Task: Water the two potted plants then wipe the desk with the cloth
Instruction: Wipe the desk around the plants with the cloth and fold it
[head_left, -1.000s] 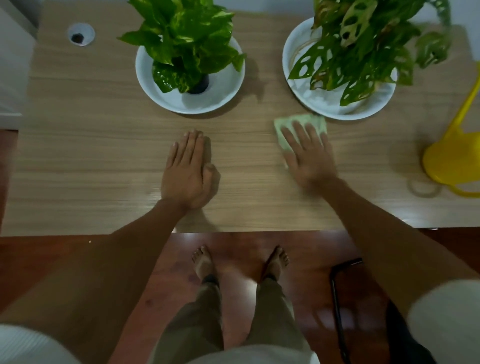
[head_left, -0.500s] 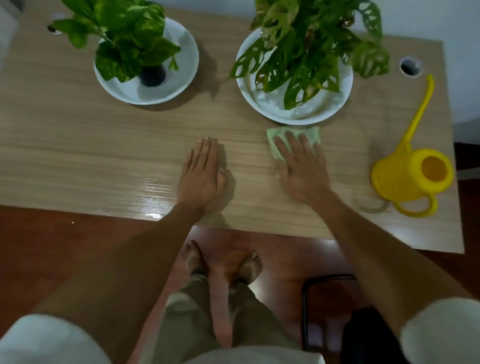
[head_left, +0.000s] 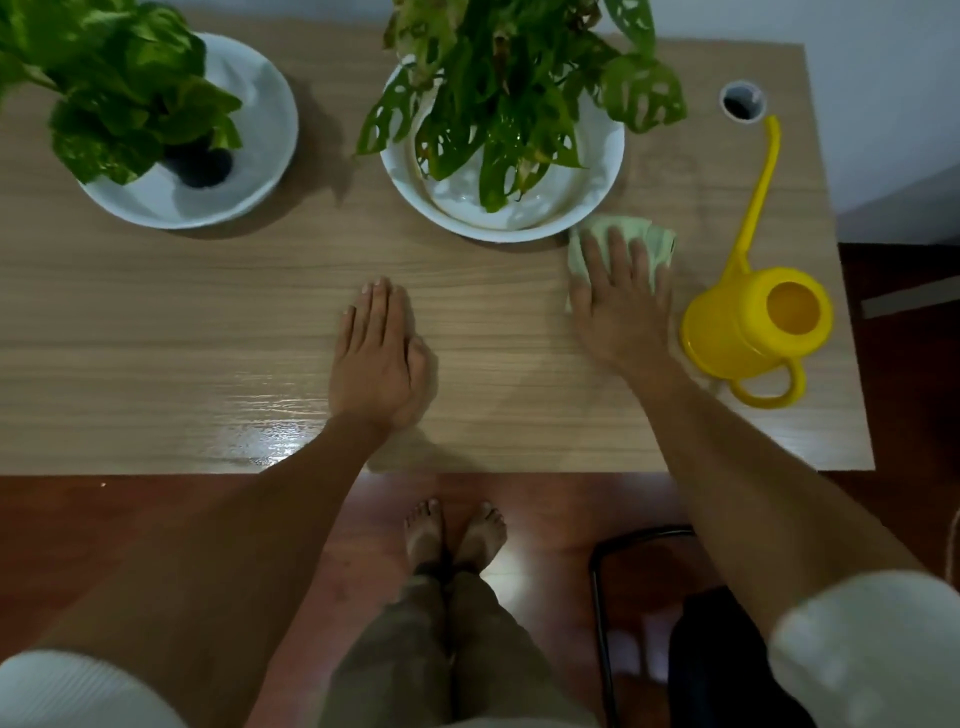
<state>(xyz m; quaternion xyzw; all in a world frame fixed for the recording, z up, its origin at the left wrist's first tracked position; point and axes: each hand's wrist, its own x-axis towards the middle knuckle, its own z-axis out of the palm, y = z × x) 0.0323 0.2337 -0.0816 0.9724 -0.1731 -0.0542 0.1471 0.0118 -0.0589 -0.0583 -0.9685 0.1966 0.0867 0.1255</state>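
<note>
Two potted plants stand at the back of the wooden desk (head_left: 156, 312): the left plant (head_left: 119, 98) in a white bowl (head_left: 260, 171) and the right plant (head_left: 509, 88) with holed leaves in a white bowl (head_left: 467, 223). A pale green cloth (head_left: 657, 241) lies just right of that bowl, pressed flat under my right hand (head_left: 618, 306). My left hand (head_left: 376, 358) rests flat on the desk's middle, fingers together, holding nothing. The yellow watering can (head_left: 753, 322) stands upright right of my right hand.
A round cable hole (head_left: 742, 101) sits at the desk's back right corner. The desk's front edge runs just behind my bare feet (head_left: 454, 535). A black chair (head_left: 649, 623) stands on the red floor at the lower right. A wet sheen shows left of my left hand.
My right hand has slid the cloth to the right, from in front of the right plant's bowl to beside the watering can. My view has shifted right. The left hand stays flat.
</note>
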